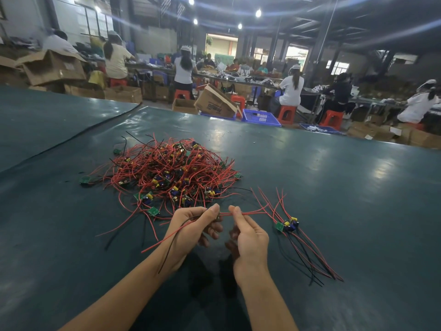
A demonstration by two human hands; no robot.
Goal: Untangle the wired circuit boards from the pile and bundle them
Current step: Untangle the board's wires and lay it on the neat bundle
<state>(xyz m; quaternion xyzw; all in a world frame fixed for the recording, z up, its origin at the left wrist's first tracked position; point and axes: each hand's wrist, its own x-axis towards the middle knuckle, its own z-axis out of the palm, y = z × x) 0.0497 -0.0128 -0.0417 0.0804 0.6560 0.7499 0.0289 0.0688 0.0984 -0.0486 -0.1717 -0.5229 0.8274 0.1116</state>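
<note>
Our left hand (198,226) pinches a wired board (218,217) (mostly hidden); our right hand (248,237) pinches its red wires (253,213), the pile (171,173) just beyond both.

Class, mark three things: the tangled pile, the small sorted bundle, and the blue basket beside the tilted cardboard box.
tangled pile (171,168): head view, middle of the red wires.
sorted bundle (287,225): head view, its clustered boards.
blue basket (261,118): head view, front wall.

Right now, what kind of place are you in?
Probably a factory workshop: a pile of wired circuit boards on a green table, rows of workers on red stools, and cardboard boxes around.
</note>
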